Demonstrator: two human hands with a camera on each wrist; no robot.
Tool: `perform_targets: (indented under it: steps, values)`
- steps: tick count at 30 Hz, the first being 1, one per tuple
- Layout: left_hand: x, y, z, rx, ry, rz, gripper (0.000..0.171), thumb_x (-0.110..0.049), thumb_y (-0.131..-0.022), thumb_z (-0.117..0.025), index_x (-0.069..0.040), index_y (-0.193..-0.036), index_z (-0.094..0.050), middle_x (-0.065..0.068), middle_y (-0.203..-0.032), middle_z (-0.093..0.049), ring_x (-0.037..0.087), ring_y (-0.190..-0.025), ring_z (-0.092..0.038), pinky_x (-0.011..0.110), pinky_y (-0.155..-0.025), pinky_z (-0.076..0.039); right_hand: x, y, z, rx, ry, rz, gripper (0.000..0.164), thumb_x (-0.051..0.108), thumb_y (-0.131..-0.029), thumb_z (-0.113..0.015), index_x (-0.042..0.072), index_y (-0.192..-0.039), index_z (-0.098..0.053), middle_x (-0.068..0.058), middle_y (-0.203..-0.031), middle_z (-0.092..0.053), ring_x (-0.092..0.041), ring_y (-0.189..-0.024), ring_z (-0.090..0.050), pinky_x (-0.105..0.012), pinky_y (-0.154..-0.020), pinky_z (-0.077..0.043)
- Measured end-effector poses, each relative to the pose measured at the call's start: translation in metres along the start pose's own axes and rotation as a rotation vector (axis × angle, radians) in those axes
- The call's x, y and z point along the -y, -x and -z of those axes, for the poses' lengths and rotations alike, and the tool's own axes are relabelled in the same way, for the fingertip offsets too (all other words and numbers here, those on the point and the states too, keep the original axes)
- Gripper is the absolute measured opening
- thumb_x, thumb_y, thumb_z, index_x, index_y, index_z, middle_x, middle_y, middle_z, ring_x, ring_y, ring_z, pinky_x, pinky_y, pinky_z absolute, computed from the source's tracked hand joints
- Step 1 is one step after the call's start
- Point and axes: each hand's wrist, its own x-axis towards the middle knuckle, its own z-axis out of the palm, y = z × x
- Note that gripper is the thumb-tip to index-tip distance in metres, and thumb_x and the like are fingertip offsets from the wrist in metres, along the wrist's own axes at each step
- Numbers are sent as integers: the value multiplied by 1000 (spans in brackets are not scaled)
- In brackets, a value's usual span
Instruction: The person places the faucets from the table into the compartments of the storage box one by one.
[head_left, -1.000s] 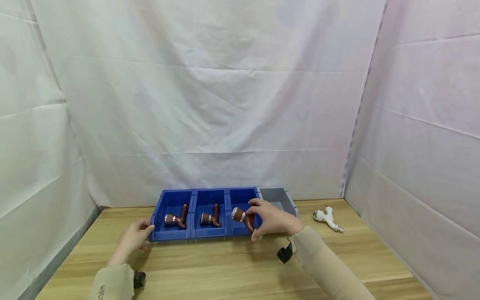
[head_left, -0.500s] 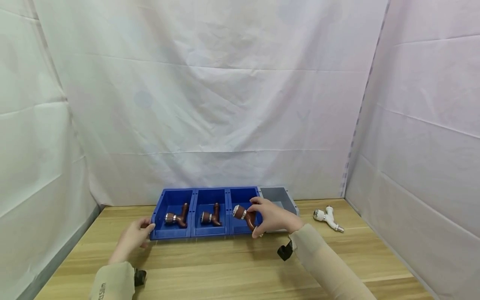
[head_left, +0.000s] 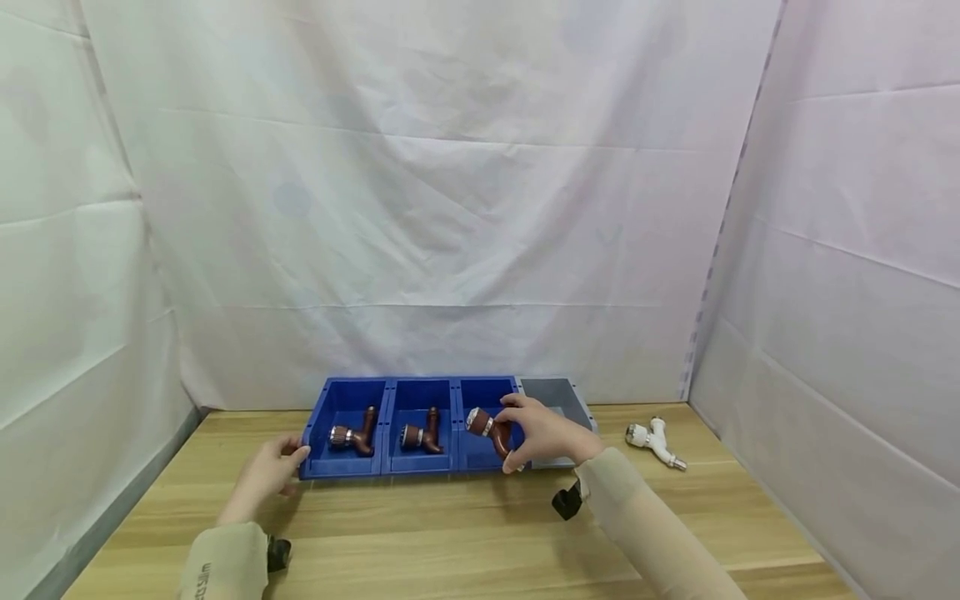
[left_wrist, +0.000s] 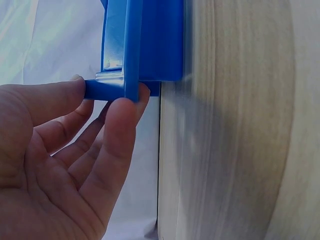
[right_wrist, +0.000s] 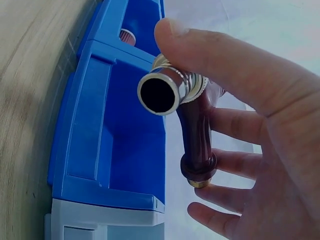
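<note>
My right hand [head_left: 551, 433] holds a brown tap [right_wrist: 197, 130] with a silver-ringed knob over the third blue bin [head_left: 474, 460]. In the right wrist view, the thumb presses near its silver spout end, and its brass-threaded end points down by the fingertips. At the far left, my left hand [head_left: 266, 471] pinches the front corner of the leftmost blue bin [left_wrist: 131, 50] between thumb and fingers. A brown tap [head_left: 363, 440] lies in that leftmost bin. Another brown tap [head_left: 431, 437] lies in the second blue bin [head_left: 418, 468].
A grey bin [head_left: 558, 392] joins the row on the right, partly hidden by my right hand. Farther right, a white tap [head_left: 657, 442] lies on the wooden table [head_left: 420, 542]. White cloth [head_left: 450, 208] hangs behind the bins and along both sides.
My right hand has lifted very slightly with the brown tap, still over the third bin. The left hand stays on the bin's corner.
</note>
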Motion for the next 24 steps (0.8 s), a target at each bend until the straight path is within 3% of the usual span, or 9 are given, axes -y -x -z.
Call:
perform_targets:
  steps: [6,12,24]
  values:
    - [-1,0,-1,2,-4,-12,28,-11,-99,-53,11,-116,-53,29,-103,-60,25,-60,-63,38,-53,-54,-4,-1,-3,-7,-9,3,68,31,-72,-86,13,-132,-58,-12,-154,-27,-37,-139,-27,-52,-96,-44]
    - [0,0,-2,-2,-3,-6,25,-11,-98,-54,10,-113,-54,18,-92,-62,24,-64,-62,38,-52,-54,-7,-3,-4,-20,-8,10,67,30,-73,-86,12,-131,-58,-13,-154,-27,-38,-139,-27,-52,-96,-44]
    - [2,-2,0,-10,-2,-16,25,-9,-98,-53,11,-113,-53,18,-91,-62,24,-64,-62,37,-52,-54,-10,-11,0,-17,-6,-6,67,32,-73,-86,14,-132,-58,-12,-155,-26,-37,-141,-23,-53,-99,-42]
